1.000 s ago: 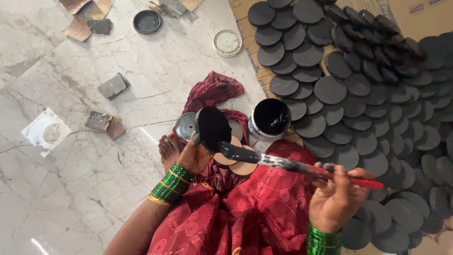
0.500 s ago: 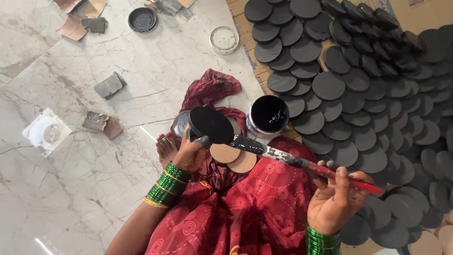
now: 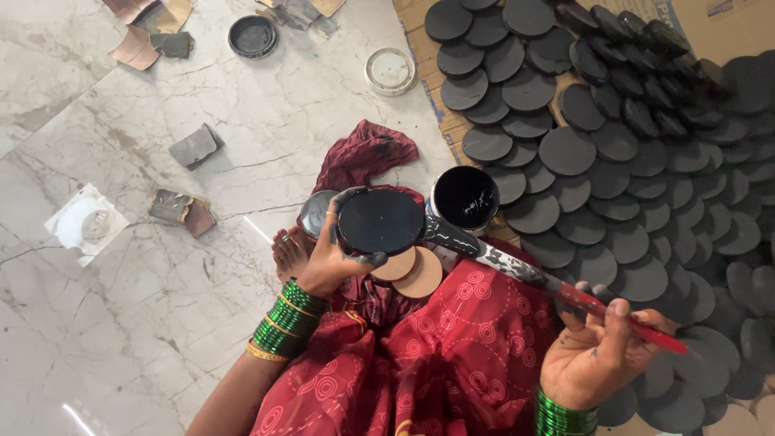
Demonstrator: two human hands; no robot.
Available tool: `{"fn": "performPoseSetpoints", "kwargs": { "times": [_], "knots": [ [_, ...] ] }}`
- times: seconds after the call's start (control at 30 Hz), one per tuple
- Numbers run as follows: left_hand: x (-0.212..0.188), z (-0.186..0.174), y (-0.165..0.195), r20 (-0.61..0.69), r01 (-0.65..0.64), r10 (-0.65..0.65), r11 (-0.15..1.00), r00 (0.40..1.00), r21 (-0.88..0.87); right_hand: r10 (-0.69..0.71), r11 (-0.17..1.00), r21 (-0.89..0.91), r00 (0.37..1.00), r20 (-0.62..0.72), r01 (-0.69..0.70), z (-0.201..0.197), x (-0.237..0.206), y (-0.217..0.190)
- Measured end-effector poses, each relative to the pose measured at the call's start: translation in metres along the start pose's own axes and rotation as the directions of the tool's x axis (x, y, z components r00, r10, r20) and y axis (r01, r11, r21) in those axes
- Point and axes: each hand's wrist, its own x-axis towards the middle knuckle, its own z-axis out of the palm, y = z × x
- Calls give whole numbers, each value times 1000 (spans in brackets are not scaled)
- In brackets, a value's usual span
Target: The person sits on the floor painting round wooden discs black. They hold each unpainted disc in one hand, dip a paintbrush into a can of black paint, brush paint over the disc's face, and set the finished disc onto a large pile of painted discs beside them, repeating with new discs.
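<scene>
1. Head view: the left hand (image 3: 327, 260) grips a round disc (image 3: 380, 220) by its edge, fingers curled around the rim, the glossy black face turned up above the lap. A second ago the brush lay across this disc; now its bristles have drawn off to the disc's right edge, so the face looks fully coated.

2. The right hand (image 3: 595, 355) is closed around the red handle of a paintbrush (image 3: 533, 276), whose paint-smeared shaft slants up and left, the tip just beside the open tin of black paint (image 3: 464, 198).

3. Two unpainted tan discs (image 3: 410, 270) lie on the red patterned cloth (image 3: 436, 355) just under the held disc (still bare wood colour).

4. To the right, many black painted discs (image 3: 613, 161) lie overlapping in rows on cardboard (image 3: 452, 121), well apart from the left hand.

5. On the marble floor (image 3: 121, 323) sit a dark red rag (image 3: 363, 157), a white lid (image 3: 390, 70), a black lid (image 3: 253, 36) and small grey blocks.
</scene>
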Motion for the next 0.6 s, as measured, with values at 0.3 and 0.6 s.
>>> {"fn": "performPoseSetpoints", "kwargs": {
  "times": [0.3,0.6],
  "knots": [
    [0,5,-8,197,102,-98,995,976,-14,-44,998,38,998,50,42,7,4,-11],
    [-2,-30,-81,75,229,-240,719,968,-656,-432,569,-404,678,594,716,30,1,-15]
  ]
}}
